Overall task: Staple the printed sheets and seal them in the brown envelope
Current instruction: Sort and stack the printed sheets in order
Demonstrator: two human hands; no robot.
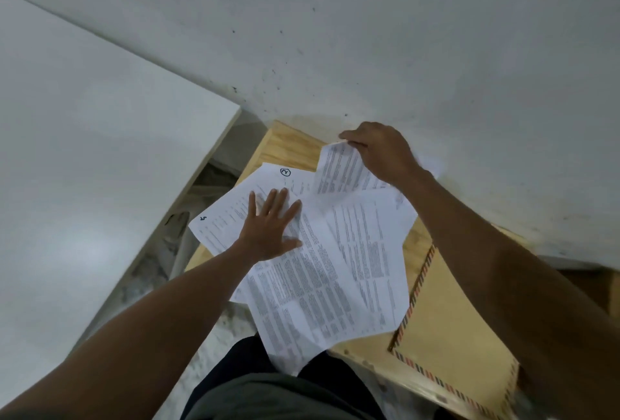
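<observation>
Printed sheets lie fanned out and overlapping on a small wooden counter set against a white wall, some hanging over its near edge. Left hand lies flat on the left part of the pile, fingers spread, grip released, palm pressing down. Right hand reaches to the far edge, grip pinched on the top corner of one sheet, which is lifted and curled. Brown envelope with striped border lies flat on the counter just right of the pile, partly under the right forearm.
</observation>
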